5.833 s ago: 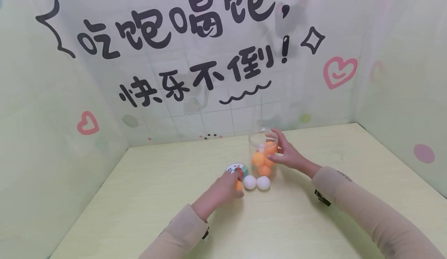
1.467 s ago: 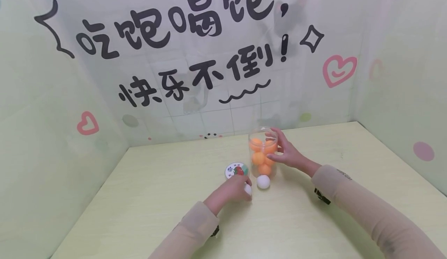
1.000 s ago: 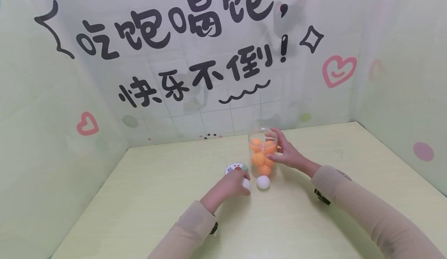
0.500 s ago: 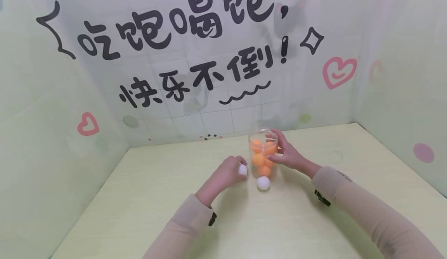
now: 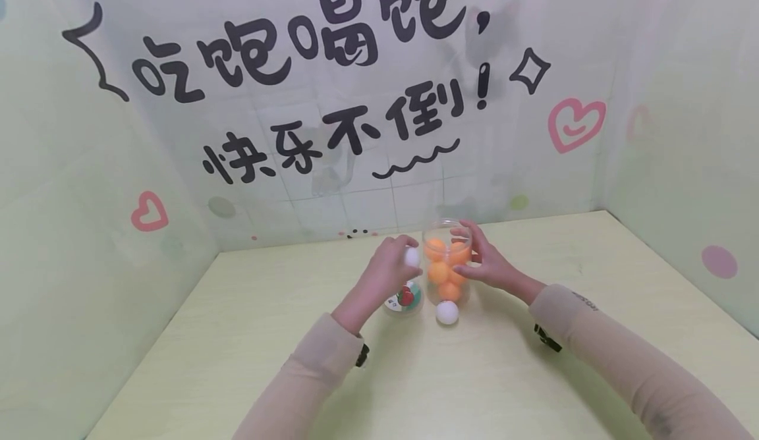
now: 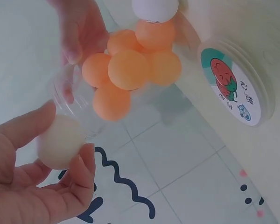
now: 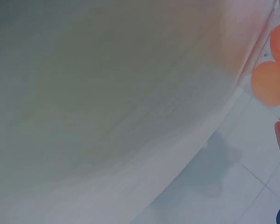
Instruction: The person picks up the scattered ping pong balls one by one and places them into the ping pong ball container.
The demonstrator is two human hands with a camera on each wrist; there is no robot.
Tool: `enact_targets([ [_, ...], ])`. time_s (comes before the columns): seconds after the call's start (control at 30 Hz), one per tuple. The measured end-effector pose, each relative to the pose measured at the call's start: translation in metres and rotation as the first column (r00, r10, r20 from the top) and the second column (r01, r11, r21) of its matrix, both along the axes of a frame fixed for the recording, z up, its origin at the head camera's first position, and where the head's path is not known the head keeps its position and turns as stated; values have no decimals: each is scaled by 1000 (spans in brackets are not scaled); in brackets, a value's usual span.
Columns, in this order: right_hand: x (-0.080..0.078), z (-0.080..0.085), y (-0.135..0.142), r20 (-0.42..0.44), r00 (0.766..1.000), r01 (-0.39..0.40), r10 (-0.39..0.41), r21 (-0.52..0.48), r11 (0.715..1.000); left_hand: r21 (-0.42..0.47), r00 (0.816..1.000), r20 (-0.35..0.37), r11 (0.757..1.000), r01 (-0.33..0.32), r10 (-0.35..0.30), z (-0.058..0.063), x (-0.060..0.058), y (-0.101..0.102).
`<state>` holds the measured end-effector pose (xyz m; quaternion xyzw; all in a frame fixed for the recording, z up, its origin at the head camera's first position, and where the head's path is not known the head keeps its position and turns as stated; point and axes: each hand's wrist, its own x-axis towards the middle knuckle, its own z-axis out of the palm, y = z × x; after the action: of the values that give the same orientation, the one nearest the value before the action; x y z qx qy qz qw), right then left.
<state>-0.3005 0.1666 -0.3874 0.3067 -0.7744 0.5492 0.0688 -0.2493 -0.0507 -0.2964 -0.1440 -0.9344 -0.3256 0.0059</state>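
My left hand (image 5: 385, 272) pinches a white ping-pong ball (image 6: 61, 142) between thumb and fingertips, raised just left of a clear plastic jar (image 5: 443, 232). Several orange ping-pong balls (image 5: 439, 273) lie stacked inside the jar, visible through its wall. My right hand (image 5: 489, 262) grips the upright jar from its right side, thumb toward the front and fingers behind the rim. On the table at the jar's front foot rests another white ping-pong ball (image 5: 447, 312). In the right wrist view, only a fingertip and part of the orange balls show at the right edge.
A round lid (image 6: 233, 86) with a strawberry picture lies on the table (image 5: 284, 361) to the left of the jar, beneath my left hand. Behind the table stands a pale wall covering (image 5: 379, 196) with black lettering, and side panels close in both flanks.
The left hand has picked up one of the two white balls and lifted it beside the jar. Before that, the orange ball it held left the table, and the jar's pile grew. The right hand stayed put.
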Motion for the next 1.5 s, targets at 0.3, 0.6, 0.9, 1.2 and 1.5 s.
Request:
enact_targets([
  [0.3, -1, -2, 2, -18, 1000, -7, 8, 2, 1000, 116, 989, -144, 993, 5, 11, 12, -9, 12],
  [0.6, -1, -4, 2, -22, 1000, -5, 5, -6, 1000, 36, 992, -128, 999, -7, 12, 16, -26, 27],
  [0.9, -1, -1, 1, 20, 1000, -1, 1, -3, 1000, 54, 995, -95, 999, -5, 10, 14, -28, 35],
  [1.2, -2, -1, 2, 15, 1000, -6, 6, -4, 1000, 88, 992, -123, 996, 15, -4, 10, -22, 28],
  [1.5, -3, -1, 2, 17, 1000, -19, 19, -11, 1000, 72, 998, -67, 997, 26, -22, -6, -2, 21],
])
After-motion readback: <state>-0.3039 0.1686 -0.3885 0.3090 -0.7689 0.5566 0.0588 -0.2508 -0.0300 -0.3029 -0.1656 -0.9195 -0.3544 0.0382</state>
